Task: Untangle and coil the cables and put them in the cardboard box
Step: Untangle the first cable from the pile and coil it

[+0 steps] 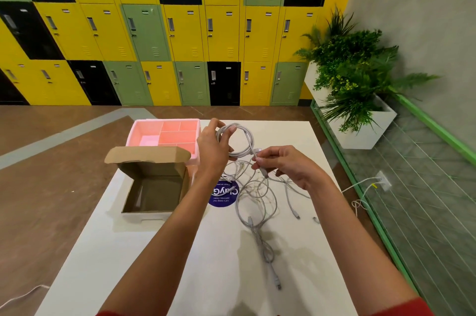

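Presently I note my left hand [212, 147] curled round a coiled white cable [249, 138], held above the table [219, 277]. My right hand [288, 167] pinches that cable's loose end. Tangled cables [255, 228] lie beneath; the cardboard box [152, 174] stands open just left.
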